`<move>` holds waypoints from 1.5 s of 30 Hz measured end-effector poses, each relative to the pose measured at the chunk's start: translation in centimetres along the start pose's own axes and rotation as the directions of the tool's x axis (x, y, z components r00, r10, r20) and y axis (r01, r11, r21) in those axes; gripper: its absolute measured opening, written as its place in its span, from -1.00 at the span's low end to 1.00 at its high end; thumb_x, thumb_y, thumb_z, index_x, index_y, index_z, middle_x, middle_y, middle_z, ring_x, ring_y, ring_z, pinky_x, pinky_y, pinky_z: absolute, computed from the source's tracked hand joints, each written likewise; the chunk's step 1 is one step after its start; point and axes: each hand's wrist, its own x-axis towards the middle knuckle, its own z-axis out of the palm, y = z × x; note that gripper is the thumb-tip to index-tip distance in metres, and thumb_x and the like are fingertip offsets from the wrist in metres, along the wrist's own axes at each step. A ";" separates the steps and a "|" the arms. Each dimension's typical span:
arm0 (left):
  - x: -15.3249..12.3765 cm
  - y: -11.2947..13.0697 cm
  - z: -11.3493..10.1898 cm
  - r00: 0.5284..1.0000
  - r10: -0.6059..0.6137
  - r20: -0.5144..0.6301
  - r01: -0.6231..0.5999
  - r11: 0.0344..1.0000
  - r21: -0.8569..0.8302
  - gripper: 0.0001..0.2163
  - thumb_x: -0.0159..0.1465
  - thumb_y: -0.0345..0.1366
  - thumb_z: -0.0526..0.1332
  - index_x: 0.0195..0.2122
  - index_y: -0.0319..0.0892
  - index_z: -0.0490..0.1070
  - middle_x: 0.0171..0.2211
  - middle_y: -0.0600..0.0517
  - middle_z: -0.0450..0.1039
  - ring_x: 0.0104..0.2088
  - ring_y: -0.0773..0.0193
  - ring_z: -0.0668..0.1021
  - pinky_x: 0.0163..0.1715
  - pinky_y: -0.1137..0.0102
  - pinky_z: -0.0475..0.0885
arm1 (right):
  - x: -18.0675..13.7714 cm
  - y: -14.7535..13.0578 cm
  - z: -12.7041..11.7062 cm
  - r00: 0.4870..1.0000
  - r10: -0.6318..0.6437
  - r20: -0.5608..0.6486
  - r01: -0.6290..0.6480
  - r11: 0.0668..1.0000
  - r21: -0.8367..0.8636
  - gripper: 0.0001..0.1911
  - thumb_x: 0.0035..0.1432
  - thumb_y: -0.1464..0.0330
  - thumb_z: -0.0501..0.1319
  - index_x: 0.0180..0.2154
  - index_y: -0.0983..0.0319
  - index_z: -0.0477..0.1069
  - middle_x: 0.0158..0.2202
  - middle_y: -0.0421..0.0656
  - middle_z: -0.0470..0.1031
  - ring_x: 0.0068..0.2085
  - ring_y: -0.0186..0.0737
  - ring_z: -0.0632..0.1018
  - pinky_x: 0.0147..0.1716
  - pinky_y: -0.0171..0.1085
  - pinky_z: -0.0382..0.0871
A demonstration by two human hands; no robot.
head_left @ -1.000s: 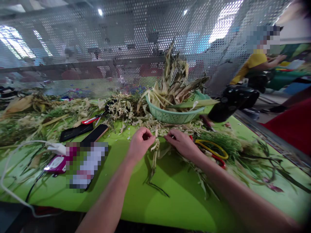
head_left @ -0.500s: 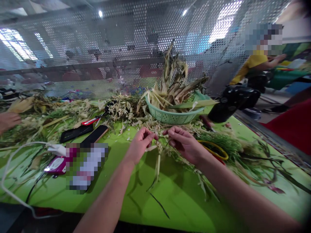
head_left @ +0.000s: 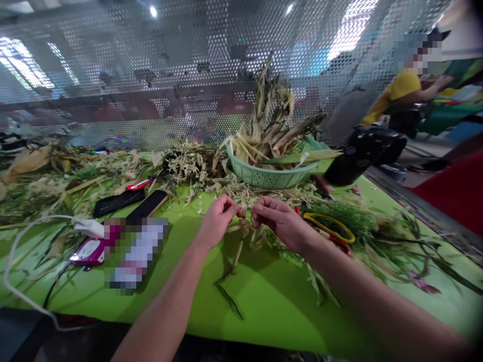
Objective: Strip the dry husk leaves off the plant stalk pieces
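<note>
My left hand [head_left: 218, 220] and my right hand [head_left: 279, 221] meet over the green table [head_left: 264, 296], both pinched on a pale dried leaf strip [head_left: 239, 247] that hangs down from between the fingertips to the tabletop. The strip's dark thin tail [head_left: 228, 297] lies on the table toward me. Loose dried leaf scraps [head_left: 241, 193] lie just beyond my hands.
A teal basket [head_left: 266, 175] heaped with dried husks stands behind my hands. Yellow-and-red scissors [head_left: 330, 230] lie right of my right hand. Phones [head_left: 132, 203], a white cable [head_left: 22, 236] and red cutters [head_left: 141, 184] lie left. A perforated metal screen [head_left: 169, 75] backs the table. A person in yellow [head_left: 402, 88] sits far right.
My hands have drawn closer together and risen slightly, lifting the strip; its tail has slid left on the table. Another person's hand at the far left edge has gone from view.
</note>
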 end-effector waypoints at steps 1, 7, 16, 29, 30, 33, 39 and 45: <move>0.0 0.0 0.0 1.000 -0.006 0.009 0.006 1.000 -0.011 -0.77 0.21 -0.11 0.19 -0.39 -0.18 0.29 -0.51 0.13 0.28 -0.57 0.47 0.23 -0.57 0.50 0.13 | 0.0 0.1 -0.1 1.000 0.009 -0.013 -0.009 1.000 0.001 -0.79 0.11 0.26 0.28 -0.45 0.25 0.37 -0.48 -0.21 0.40 -0.44 -0.34 0.43 -0.38 -0.32 0.30; -0.2 0.6 0.2 0.998 -0.006 0.058 0.011 0.997 -0.080 -0.76 0.21 -0.08 0.18 -0.34 -0.18 0.34 -0.45 0.10 0.30 -0.45 0.42 0.33 -0.40 0.47 0.27 | 0.3 0.5 -0.3 0.990 0.127 -0.059 -0.130 0.990 -0.052 -0.65 -0.05 0.29 0.40 -0.21 0.21 0.39 -0.52 -0.30 0.35 -0.53 -0.42 0.34 -0.55 -0.39 0.21; -0.3 0.5 0.5 0.999 -0.011 0.049 0.022 0.974 -0.227 -0.76 0.19 -0.10 0.22 -0.34 -0.20 0.42 -0.34 0.03 0.40 -0.36 0.38 0.40 -0.31 0.45 0.32 | 0.2 0.8 0.1 0.992 0.095 -0.086 -0.105 0.987 -0.122 -0.74 -0.07 0.22 0.38 -0.43 0.26 0.44 -0.54 -0.27 0.30 -0.58 -0.45 0.25 -0.62 -0.40 0.13; -0.4 0.9 -0.4 0.963 -0.152 0.220 0.157 0.988 -0.003 -0.64 0.04 -0.19 0.36 -0.18 -0.22 0.38 -0.20 -0.06 0.43 -0.20 0.26 0.47 -0.14 0.32 0.34 | 0.3 0.8 -0.3 0.990 0.100 -0.096 -0.112 0.985 -0.129 -0.76 0.00 0.21 0.34 -0.40 0.27 0.45 -0.53 -0.25 0.34 -0.55 -0.42 0.32 -0.57 -0.39 0.18; -0.4 0.8 -0.4 0.960 -0.142 0.241 0.142 0.990 0.018 -0.62 0.01 -0.21 0.38 -0.18 -0.22 0.37 -0.20 -0.07 0.43 -0.19 0.25 0.47 -0.14 0.31 0.35 | 0.3 0.7 -0.3 0.991 0.097 -0.097 -0.109 0.985 -0.131 -0.75 0.00 0.21 0.34 -0.39 0.27 0.45 -0.52 -0.25 0.35 -0.54 -0.42 0.33 -0.57 -0.39 0.18; -0.3 0.4 -0.4 0.959 -0.133 0.251 0.114 0.990 0.087 -0.68 0.04 -0.24 0.36 -0.22 -0.22 0.37 -0.24 -0.07 0.45 -0.22 0.23 0.48 -0.17 0.29 0.36 | 0.2 0.5 -0.2 0.991 0.087 -0.104 -0.103 0.983 -0.153 -0.74 0.02 0.19 0.32 -0.40 0.28 0.46 -0.53 -0.24 0.34 -0.54 -0.42 0.33 -0.56 -0.39 0.18; -0.1 -0.1 0.4 0.986 -0.042 0.163 0.017 0.989 0.149 -0.81 0.11 -0.36 0.26 -0.23 -0.20 0.39 -0.28 -0.05 0.48 -0.26 0.25 0.50 -0.17 0.31 0.36 | -0.1 0.2 0.1 0.993 0.032 -0.110 -0.064 0.950 -0.305 -0.69 0.04 0.12 0.28 -0.46 0.24 0.39 -0.54 -0.25 0.32 -0.54 -0.37 0.35 -0.54 -0.35 0.22; -0.4 0.3 0.8 0.994 0.056 0.099 -0.077 0.972 0.224 -0.81 0.11 -0.38 0.24 -0.22 -0.17 0.42 -0.29 -0.01 0.49 -0.29 0.27 0.50 -0.22 0.36 0.38 | -0.1 0.5 0.1 0.997 -0.044 -0.059 0.004 0.833 -0.553 -0.72 0.05 0.13 0.28 -0.42 0.23 0.42 -0.51 -0.25 0.34 -0.51 -0.36 0.33 -0.57 -0.36 0.14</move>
